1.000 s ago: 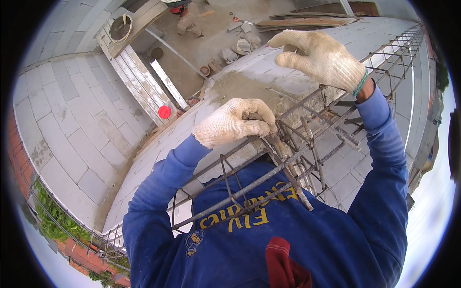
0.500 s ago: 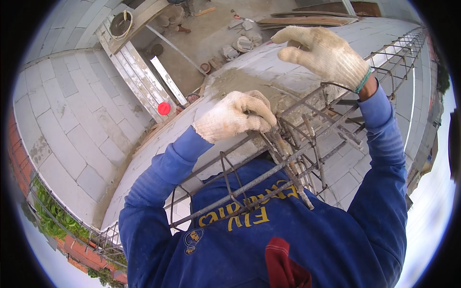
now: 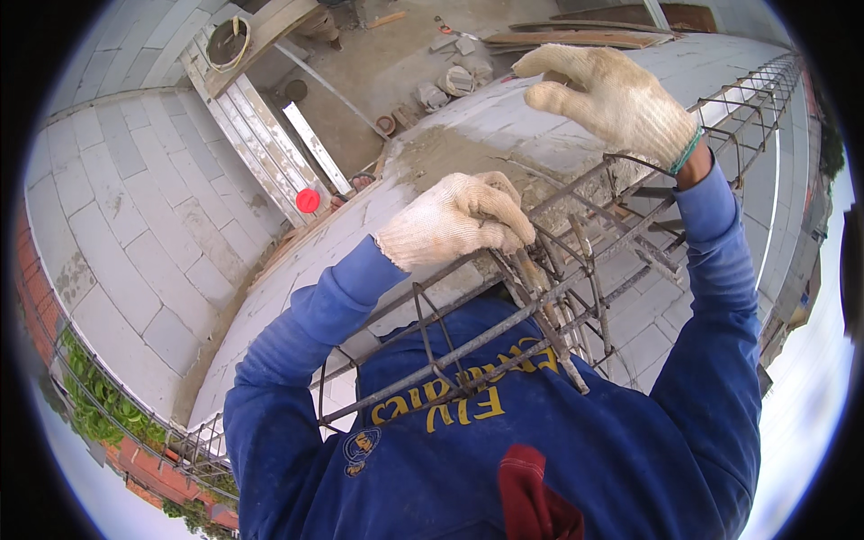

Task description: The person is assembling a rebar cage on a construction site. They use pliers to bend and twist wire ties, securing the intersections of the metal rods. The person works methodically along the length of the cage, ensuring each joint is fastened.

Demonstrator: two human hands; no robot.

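Note:
My left hand [image 3: 454, 220], in a cream knitted glove, has its fingers curled and pressed together at the bent ends of several rusty steel bars [image 3: 538, 279]. What the fingertips grip is hidden. Those bars stand within a long rebar cage [image 3: 432, 362] that runs in front of my chest and away to the far right. Above the far side of the cage hangs my right hand [image 3: 621, 103], gloved too with a green cuff edge. Its thumb and forefinger are apart, with nothing seen between them.
Pale block walls [image 3: 135, 225] rise on the left. Wet mortar [image 3: 450, 157] lies on the wall top beyond my left hand. Farther down are a bucket [image 3: 227, 47] on planks, a white-smeared board [image 3: 315, 148], rubble bags [image 3: 457, 81] and another person's leg [image 3: 322, 27].
My left hand has shifted slightly right along the bar ends, fingers still curled. My right hand has barely moved. The other person below has shifted position.

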